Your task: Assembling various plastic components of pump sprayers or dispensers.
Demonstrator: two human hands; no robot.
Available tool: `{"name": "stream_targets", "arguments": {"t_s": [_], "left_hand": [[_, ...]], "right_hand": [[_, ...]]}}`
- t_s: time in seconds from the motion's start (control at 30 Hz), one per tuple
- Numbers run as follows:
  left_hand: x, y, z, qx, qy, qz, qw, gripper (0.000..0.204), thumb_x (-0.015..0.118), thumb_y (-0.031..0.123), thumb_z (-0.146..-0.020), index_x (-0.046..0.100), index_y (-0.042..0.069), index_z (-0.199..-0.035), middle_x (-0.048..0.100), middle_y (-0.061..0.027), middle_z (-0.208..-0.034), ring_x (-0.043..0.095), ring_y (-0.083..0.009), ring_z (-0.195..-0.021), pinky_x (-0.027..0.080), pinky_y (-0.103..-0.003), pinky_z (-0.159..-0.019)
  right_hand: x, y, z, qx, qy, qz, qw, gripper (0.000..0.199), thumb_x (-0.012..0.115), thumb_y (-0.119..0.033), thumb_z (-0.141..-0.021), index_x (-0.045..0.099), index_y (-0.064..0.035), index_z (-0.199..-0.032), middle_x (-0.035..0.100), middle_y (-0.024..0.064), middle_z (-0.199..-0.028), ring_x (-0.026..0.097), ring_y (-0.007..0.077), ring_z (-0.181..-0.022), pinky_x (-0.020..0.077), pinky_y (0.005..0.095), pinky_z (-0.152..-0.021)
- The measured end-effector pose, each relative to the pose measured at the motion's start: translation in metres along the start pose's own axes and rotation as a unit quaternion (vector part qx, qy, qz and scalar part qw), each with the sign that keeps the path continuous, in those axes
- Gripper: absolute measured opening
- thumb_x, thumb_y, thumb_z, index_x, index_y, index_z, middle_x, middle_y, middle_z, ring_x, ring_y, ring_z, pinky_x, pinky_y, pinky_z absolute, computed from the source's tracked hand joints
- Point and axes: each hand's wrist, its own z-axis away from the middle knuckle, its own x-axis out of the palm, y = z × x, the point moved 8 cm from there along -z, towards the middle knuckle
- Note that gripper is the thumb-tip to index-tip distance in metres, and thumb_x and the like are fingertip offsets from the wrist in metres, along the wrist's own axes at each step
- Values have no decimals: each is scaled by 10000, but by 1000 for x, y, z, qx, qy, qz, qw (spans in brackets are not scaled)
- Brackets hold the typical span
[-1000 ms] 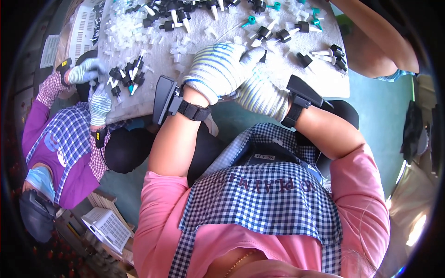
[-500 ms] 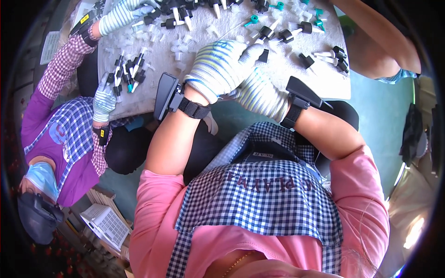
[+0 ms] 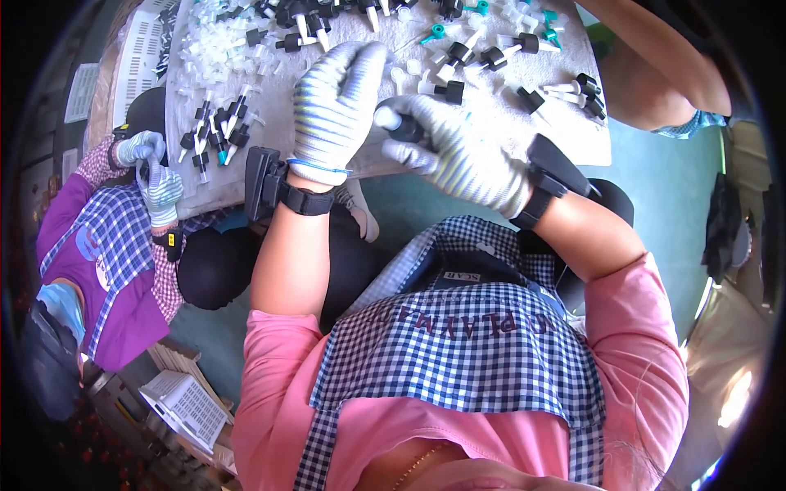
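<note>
My left hand (image 3: 334, 110), in a white glove with blue stripes, is raised over the table's near part. Its fingers are bent together, and whatever may be between them is hidden. To its right, my right hand (image 3: 471, 155), gloved alike, has its fingers closed round a black pump cap (image 3: 407, 129); part of the cap is covered by the glove. Just beyond the right hand lies a black pump head (image 3: 450, 92) on the white table surface (image 3: 270, 155). More black pumps with white stems (image 3: 460, 56) are scattered farther off.
Clear plastic pieces (image 3: 217, 53) are heaped at the far left, with several black pumps (image 3: 217, 131) grouped nearer. Green caps (image 3: 437, 33) lie among the parts. At left, a co-worker's gloved hands (image 3: 155, 176) meet beside the table. Another person's arm (image 3: 663, 57) is at the right.
My hands, together before, have come apart; the left has shifted left. The black cap now shows in my right hand. The co-worker's far hand has drawn back from the pile to the other hand.
</note>
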Motion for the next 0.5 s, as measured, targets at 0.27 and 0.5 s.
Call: {"name": "stream_targets", "arguments": {"t_s": [0.27, 0.5], "left_hand": [[52, 23, 13, 204, -71, -252, 943, 178, 644, 158, -894, 709, 65, -1031, 704, -118, -972, 670, -309, -905, 520, -374, -785], [97, 14, 22, 259, -152, -482, 823, 335, 678, 196, -790, 654, 94, -1107, 671, -127, -1031, 626, -335, -967, 495, -449, -855]], "right_hand": [[-111, -1, 18, 36, 174, 184, 967, 268, 687, -268, -903, 640, -83, -1092, 683, 155, -834, 689, 292, -729, 535, 361, -670], [-115, 44, 27, 159, 63, 404, 899, 325, 626, -356, -896, 642, -82, -1071, 699, 195, -883, 680, 373, -840, 532, 468, -747]]}}
